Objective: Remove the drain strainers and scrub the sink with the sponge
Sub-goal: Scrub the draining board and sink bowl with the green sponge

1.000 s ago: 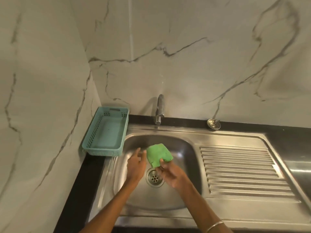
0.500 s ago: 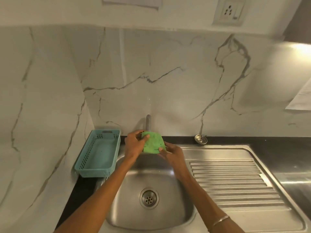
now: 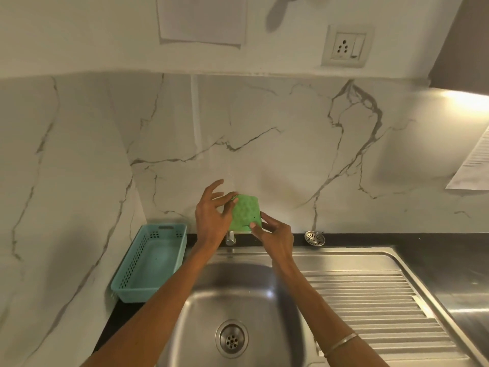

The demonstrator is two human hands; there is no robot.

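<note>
Far left, a teal basket (image 3: 150,263) sits on the dark counter against the marble wall, just beside the sink (image 3: 254,292). Nothing visible inside it.

My left hand (image 3: 211,221) is raised in front of the backsplash, above the tap (image 3: 230,238). Fingers spread and loosely curled; the fingertips (image 3: 232,198) touch the left edge of the green sponge (image 3: 244,214). I cannot tell whether they pinch it or only steady it.

The sponge stands roughly upright in the air between both hands, well above the basin, its textured face toward me.

My right hand (image 3: 275,237) sits lower and to the right. Its thumb and fingers close on the sponge's lower right corner, thumb tip pressed on the front face. This hand has the grip. A thin bangle (image 3: 341,343) circles that wrist.

Below, the drain (image 3: 231,338) shows its perforated centre at the basin floor.

Further right, a drain strainer (image 3: 314,238) rests on the back ledge, apart from the hands. Ribbed drainboard (image 3: 370,300) beyond.
</note>
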